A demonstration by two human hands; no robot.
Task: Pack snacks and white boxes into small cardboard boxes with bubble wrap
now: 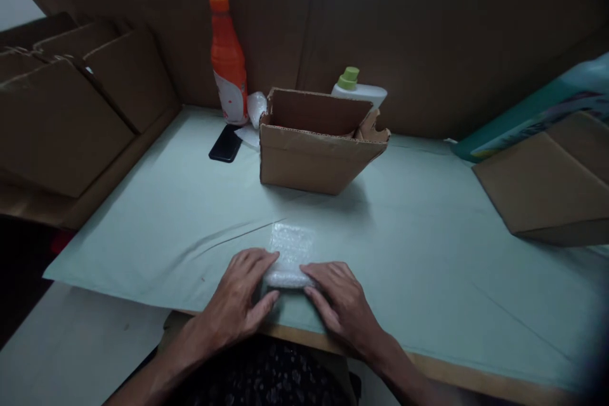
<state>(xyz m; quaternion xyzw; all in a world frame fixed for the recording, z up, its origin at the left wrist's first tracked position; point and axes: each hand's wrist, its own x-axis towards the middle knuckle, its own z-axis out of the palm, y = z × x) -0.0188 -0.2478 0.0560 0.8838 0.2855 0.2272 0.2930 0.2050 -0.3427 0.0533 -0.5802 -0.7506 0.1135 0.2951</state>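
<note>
A small roll of clear bubble wrap (288,278) lies near the table's front edge. Its loose end stretches flat on the cloth away from me. My left hand (245,292) grips the roll's left end, thumb in front and fingers over the far side. The right end is held the same way by my right hand (340,301). Whatever the bubble wrap may enclose is hidden inside the roll.
An open cardboard box (304,158) stands beyond my hands, with a white bottle with a green cap (349,79) behind it. Left of it are an orange bottle (227,63) and a black phone (225,143). Cardboard boxes (547,184) and a teal bottle (528,114) are at right.
</note>
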